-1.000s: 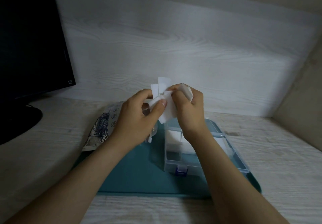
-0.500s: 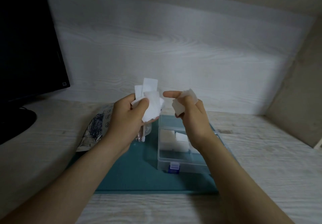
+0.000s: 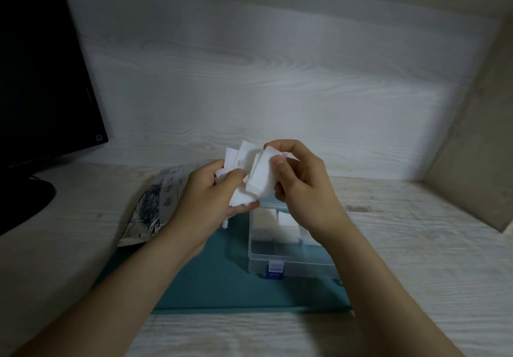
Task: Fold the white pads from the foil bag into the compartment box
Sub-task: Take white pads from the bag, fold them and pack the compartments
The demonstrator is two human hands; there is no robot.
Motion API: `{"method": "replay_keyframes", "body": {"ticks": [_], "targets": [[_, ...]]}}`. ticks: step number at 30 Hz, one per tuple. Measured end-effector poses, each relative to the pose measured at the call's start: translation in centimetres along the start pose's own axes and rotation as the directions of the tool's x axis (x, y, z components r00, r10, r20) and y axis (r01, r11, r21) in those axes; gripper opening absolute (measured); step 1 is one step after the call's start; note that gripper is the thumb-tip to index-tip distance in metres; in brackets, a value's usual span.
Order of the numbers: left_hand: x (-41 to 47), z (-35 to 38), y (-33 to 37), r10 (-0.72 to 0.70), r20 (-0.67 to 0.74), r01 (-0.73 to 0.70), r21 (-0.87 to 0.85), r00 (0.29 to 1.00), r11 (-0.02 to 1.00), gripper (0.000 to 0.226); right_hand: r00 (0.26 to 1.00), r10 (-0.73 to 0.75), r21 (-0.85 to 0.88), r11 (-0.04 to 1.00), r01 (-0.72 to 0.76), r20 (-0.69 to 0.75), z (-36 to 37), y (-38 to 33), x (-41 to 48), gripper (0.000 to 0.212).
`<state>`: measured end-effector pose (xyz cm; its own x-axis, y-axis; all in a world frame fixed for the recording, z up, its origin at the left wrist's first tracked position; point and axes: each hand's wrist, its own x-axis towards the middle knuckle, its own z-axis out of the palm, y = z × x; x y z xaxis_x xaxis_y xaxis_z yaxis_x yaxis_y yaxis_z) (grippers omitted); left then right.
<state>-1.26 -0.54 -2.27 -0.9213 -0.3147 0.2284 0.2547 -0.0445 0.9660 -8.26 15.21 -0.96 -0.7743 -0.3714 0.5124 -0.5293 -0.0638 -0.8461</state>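
Pad point(image 3: 259, 178) upright (slightly tilted)

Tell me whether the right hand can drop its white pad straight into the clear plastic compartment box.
Probably yes: the right hand holds its folded white pad just above the open clear plastic compartment box, nothing between.

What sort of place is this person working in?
Probably a home or office desk set in a nook: a dark monitor stands at the left, a wood-grain desktop meets panelled walls, and a teal mat serves as a work surface.

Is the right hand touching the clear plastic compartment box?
Apart. The head view shows the right hand raised above the clear plastic compartment box, pinching a folded white pad.
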Motion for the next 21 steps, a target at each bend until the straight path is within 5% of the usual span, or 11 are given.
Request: {"method": "replay_keyframes", "body": {"ticks": [6,10,16,21], "targets": [[0.0,0.0,-0.5,0.098,-0.044,-0.101,-0.063,0.994,0.993,0.047,0.989,-0.126,-0.196,0.975,0.108,-0.081,0.2,0.6,0.1,0.021],[0.0,-0.1,-0.1,0.114,-0.037,-0.113,0.028,0.993,0.993,0.024,0.974,-0.183,-0.16,0.974,0.161,-0.13,0.2,0.4,0.1,0.015],[-0.5,0.1,0.8,-0.021,0.088,0.025,-0.049,0.996,0.998,0.027,0.973,-0.186,-0.174,0.971,0.161,-0.134,0.4,0.2,-0.1,0.014],[-0.6,-0.1,0.4,0.016,0.119,-0.02,0.038,0.993,0.999,0.025,0.975,-0.22,-0.338,0.921,0.195,-0.039,0.3,-0.3,-0.6,0.03]]}}
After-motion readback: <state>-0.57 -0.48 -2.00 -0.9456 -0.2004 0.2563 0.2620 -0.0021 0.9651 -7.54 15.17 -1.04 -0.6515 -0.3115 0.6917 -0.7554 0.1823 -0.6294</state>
